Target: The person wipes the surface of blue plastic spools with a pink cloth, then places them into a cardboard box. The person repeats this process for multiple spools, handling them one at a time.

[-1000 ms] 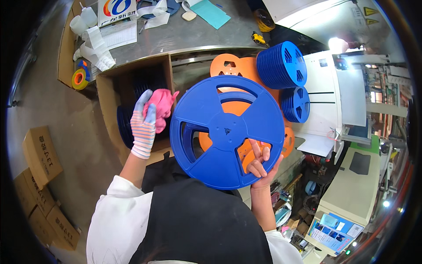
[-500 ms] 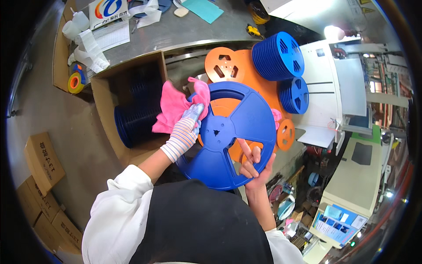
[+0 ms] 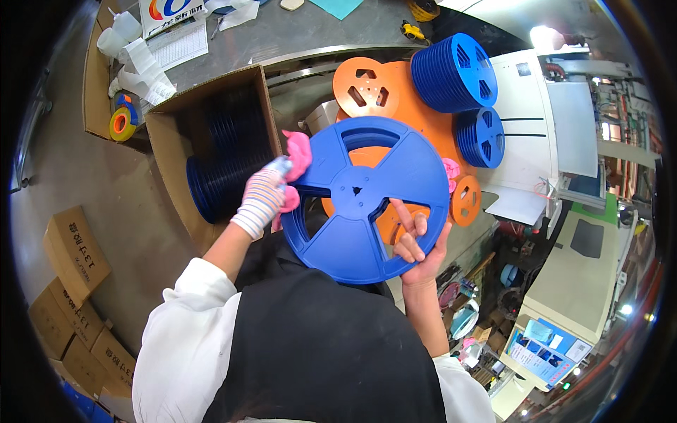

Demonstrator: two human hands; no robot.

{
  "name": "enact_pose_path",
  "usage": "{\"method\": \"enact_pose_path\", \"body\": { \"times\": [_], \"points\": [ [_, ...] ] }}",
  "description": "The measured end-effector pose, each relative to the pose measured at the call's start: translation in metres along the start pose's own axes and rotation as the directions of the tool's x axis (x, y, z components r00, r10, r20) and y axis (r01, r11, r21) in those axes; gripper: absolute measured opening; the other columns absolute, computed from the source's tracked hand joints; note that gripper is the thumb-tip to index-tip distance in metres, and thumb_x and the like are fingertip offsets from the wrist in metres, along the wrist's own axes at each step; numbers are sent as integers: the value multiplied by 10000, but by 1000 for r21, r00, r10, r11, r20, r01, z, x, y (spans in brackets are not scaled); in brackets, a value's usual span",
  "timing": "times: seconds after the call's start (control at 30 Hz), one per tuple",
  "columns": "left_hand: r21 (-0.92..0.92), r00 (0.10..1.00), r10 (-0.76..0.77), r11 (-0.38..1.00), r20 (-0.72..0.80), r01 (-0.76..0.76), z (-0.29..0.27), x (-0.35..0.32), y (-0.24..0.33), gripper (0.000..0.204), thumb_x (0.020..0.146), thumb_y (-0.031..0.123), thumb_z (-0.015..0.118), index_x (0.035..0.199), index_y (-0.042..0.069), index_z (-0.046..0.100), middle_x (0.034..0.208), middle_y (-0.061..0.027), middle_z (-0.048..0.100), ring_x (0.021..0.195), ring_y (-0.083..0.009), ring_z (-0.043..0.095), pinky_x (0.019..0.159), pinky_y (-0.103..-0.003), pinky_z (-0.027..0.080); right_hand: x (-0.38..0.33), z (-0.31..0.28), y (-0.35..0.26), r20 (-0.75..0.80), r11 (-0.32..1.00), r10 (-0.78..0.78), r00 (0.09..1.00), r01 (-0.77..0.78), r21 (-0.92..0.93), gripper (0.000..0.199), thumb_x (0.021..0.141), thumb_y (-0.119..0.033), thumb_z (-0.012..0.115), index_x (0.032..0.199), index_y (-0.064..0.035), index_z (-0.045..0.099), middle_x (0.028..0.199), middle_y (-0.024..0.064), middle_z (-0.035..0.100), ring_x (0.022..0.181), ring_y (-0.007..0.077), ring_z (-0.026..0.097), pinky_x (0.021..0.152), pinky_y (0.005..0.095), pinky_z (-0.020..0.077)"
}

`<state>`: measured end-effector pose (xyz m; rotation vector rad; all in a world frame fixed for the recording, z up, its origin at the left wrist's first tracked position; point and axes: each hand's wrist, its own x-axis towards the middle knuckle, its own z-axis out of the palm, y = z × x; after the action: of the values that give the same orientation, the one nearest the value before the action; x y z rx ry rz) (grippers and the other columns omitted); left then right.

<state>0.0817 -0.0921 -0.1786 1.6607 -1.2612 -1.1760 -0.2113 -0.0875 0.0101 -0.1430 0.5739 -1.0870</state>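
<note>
A large blue plastic reel (image 3: 384, 243) faces me in front of my chest, with cut-out windows and a small hole at its hub. My bare right hand (image 3: 417, 247) grips its lower right rim, some fingers reaching through a window. At the reel's left edge, my left hand (image 3: 264, 190) wears a striped glove and is closed on a pink cloth (image 3: 299, 155). Part of the cloth hangs below the fingers, against the rim. The reel's far side is mostly hidden.
Left of the reel stands an open cardboard box (image 3: 169, 148) holding dark blue reels (image 3: 204, 187). Beyond is an orange surface (image 3: 416, 127) with an orange disc (image 3: 365, 86) and stacked blue reels (image 3: 451, 74). A grey table (image 3: 282, 32) lies behind; closed cartons (image 3: 77, 254) sit at left.
My left hand has moved left and slightly down with the cloth, which is now bunched along the reel's left rim. The reel has shifted slightly up and right in the picture.
</note>
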Motion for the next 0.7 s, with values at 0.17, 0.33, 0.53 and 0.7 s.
{"method": "enact_pose_path", "body": {
  "times": [0.17,0.33,0.53,0.7],
  "points": [
    [297,967,256,922,16,-249,-57,-33,22,668,810,19,562,1459,62,409,1459,-168,468,1193,-339,577,1025,-329,458,14,-3,-13,2,995,-72,997,72,63,463,957,-475,579,912,-24,485,1566,280,214,486,48,442,485,216,380],
    [466,860,415,722,298,-510,-41,-52,50,743,729,6,654,1421,218,485,1518,-202,370,852,-329,656,701,-367,557,29,10,-11,22,996,-35,999,34,80,514,931,-545,580,983,-34,556,1565,251,249,496,50,419,495,219,380],
    [363,814,417,744,405,-561,-43,-55,44,466,804,69,626,1264,70,548,1433,-200,481,944,-332,664,787,-402,546,45,46,-19,-175,880,-52,983,-38,-473,712,854,-700,537,1177,-65,563,1469,254,415,648,183,636,581,279,540],
    [-523,937,80,844,341,118,-63,-72,41,222,993,209,565,1112,33,632,1113,-131,687,1088,-231,639,972,-370,477,58,52,-39,-116,712,-215,970,75,-698,553,916,-541,595,1169,-53,536,1233,251,616,588,200,632,524,290,558]
  ]
}}
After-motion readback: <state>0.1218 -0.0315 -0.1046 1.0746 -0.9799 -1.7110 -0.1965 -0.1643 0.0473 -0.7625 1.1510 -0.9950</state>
